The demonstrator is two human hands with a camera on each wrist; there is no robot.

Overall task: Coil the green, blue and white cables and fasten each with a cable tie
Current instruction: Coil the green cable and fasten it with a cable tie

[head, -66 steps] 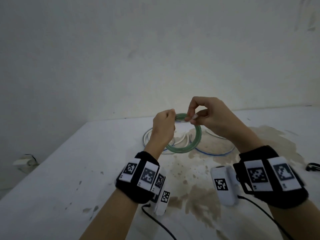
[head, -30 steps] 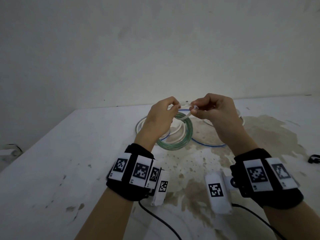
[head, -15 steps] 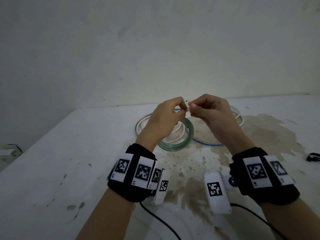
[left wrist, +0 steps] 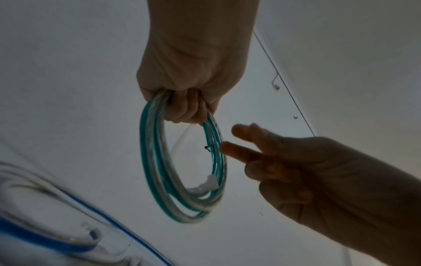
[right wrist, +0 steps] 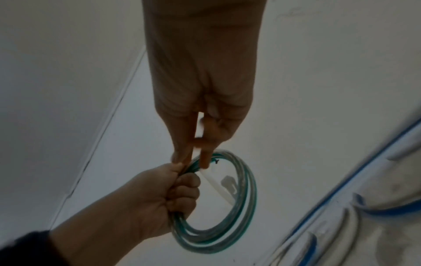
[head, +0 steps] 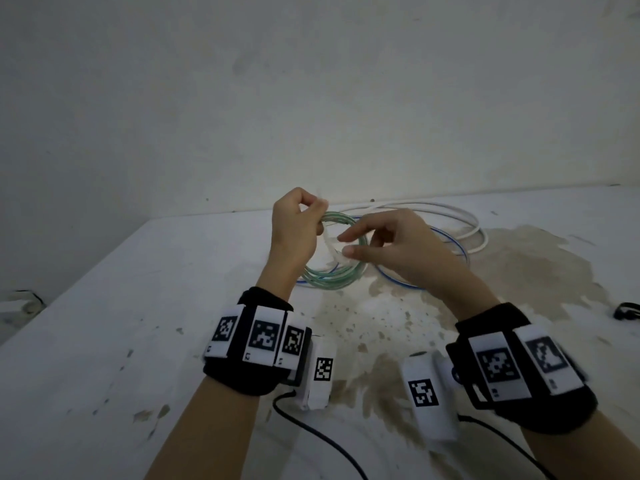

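The green cable is wound into a small coil and hangs above the white table. My left hand grips the coil's top in a fist. A white cable tie dangles inside the loop, its head low on the coil. My right hand hovers just right of the coil with thumb and fingers extended, holding nothing. The right wrist view shows those fingertips by the coil's top. The white cable and blue cable lie loose behind.
A wall rises right behind the table. Brown stains cover the table's right middle. A small black object lies at the right edge. Black leads trail from my wrist cameras. The table's left edge drops to the floor.
Both hands pinched the tie over the coil half a second ago. Now my right hand has let go and spread its fingers, while the left has lifted the coil slightly.
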